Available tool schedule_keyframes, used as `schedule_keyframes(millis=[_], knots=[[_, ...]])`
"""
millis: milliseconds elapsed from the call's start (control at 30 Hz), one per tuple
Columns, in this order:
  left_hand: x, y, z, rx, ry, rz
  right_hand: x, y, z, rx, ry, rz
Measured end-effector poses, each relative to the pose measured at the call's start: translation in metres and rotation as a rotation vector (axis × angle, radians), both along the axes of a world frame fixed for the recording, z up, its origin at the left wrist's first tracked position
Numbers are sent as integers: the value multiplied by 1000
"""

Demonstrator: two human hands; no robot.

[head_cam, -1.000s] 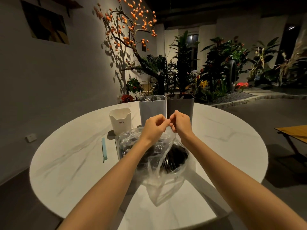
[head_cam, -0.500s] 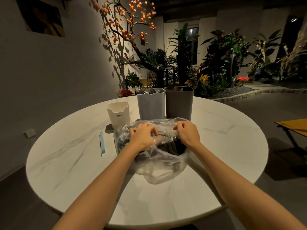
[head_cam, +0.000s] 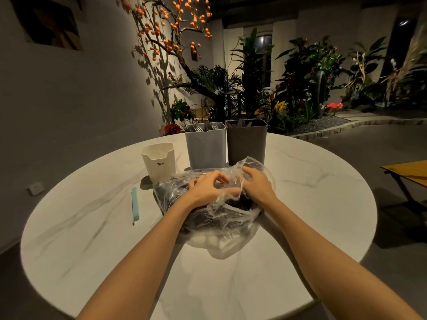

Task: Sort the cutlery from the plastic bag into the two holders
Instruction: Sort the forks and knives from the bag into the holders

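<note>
Both holders (head_cam: 226, 144) at the table's far edge already had some cutlery, but the bag (head_cam: 215, 211) mid-table looked pretty full. Left hand (head_cam: 205, 189) and right hand (head_cam: 256, 183) were curled into the plastic, pulling it open.

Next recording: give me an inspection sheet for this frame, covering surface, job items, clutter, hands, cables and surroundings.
Surface: round white marble-look table, lit from above.
Job's things: clear plastic bag of dark cutlery at centre; light grey holder with forks showing and dark grey holder with cutlery tips showing, side by side behind the bag.
Clutter: white container left of the holders; pale blue stick lying flat.
Hands: left hand and right hand both grip the bag's plastic at its mouth.
Cables: nothing seen.
Surroundings: plants, orange-fruited tree, wall socket, wooden table at right.
</note>
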State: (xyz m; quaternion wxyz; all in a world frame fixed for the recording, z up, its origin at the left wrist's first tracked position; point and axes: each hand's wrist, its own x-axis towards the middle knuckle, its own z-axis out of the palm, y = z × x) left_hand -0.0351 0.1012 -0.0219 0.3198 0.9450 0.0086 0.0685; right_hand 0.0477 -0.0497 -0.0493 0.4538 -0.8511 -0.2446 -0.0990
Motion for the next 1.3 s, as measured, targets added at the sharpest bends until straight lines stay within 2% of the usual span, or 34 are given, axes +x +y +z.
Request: schedule_keyframes(millis=[133, 267, 367, 433, 567, 667, 800, 933, 1033, 1100, 1200, 1300], knots=[[-6, 14, -2, -64, -78, -50, -6, -4, 5, 110, -142, 47], [-15, 12, 4, -219, -386, 1, -13, -5, 7, 121, -153, 147], [-19, 3, 12, -137, -663, -54, -20, -5, 5, 33, -165, 191], [-23, -4, 16, -101, -681, -174, -20, -5, 3, -15, -144, 197], [-31, -14, 17, 71, -483, -207, -18, -8, 3, -60, -201, 194], [-32, -9, 15, 296, -406, -140, -21, -10, 8, 17, -284, 161], [-38, 2, 21, 434, -253, -112, -23, -15, 12, 118, -280, 230], [-45, 9, 23, 559, 6, -113, -25, -18, 11, -59, -219, 238], [-49, 9, 22, 627, 220, -115, -26, -18, 8, -262, -242, 124], [-50, 9, 20, 690, 334, -91, -27, -16, 6, -318, -250, 58], [-47, 16, 15, 721, 434, -48, -29, -11, 4, -365, -289, 4], [-49, 18, 13, 608, 453, -49, -33, -9, 8, -353, -391, 12]])
